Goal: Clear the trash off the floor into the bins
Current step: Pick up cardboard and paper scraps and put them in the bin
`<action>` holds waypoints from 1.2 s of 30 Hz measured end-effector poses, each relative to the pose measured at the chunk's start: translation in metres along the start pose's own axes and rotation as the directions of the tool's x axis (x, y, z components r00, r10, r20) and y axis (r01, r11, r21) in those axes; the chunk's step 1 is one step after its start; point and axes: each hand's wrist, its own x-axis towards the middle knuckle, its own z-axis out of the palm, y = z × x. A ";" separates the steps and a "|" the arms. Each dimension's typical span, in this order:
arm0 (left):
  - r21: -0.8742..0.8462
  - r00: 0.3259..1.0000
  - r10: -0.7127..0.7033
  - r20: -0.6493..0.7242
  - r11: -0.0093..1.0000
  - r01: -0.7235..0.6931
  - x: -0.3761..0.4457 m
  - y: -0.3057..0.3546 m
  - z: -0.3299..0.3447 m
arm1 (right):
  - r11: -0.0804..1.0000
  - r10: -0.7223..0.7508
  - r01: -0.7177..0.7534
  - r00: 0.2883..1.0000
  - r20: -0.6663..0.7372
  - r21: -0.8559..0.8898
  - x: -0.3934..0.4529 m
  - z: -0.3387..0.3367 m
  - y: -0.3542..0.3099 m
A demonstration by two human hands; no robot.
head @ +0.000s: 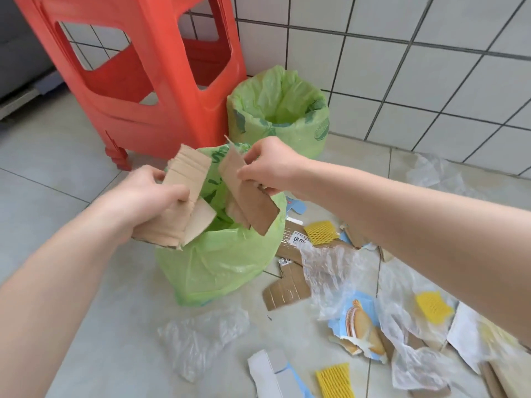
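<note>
Two bare forearms are seen from above, reaching over a pale tiled floor (57, 156). A torn piece of brown corrugated cardboard (186, 196) is gripped in the left hand (149, 193), the fingers curled round it with the thumb pressed on top. A second strip of brown cardboard (247, 193) is pinched between thumb and fingertips of the right hand (270, 165). Both pieces are held directly over the open mouth of a near bin lined with a light green plastic bag (224, 259), in which more cardboard is seen. A second green-lined bin (278, 110) is placed just behind it, against a white tiled wall (402, 67). A red plastic stool (138, 81) is stood to the left of the bins. Trash is scattered on the floor to the right and in front: crumpled clear plastic film (201, 340), yellow foam fruit netting (319, 231), flat brown cardboard with a shipping label (287, 291), and a torn light blue biscuit box (359, 326).
</note>
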 end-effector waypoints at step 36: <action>0.089 0.786 0.543 0.296 0.804 -0.588 -0.085 0.045 0.205 | 0.973 0.227 -0.224 0.971 -0.071 0.047 -0.178 -0.058 0.209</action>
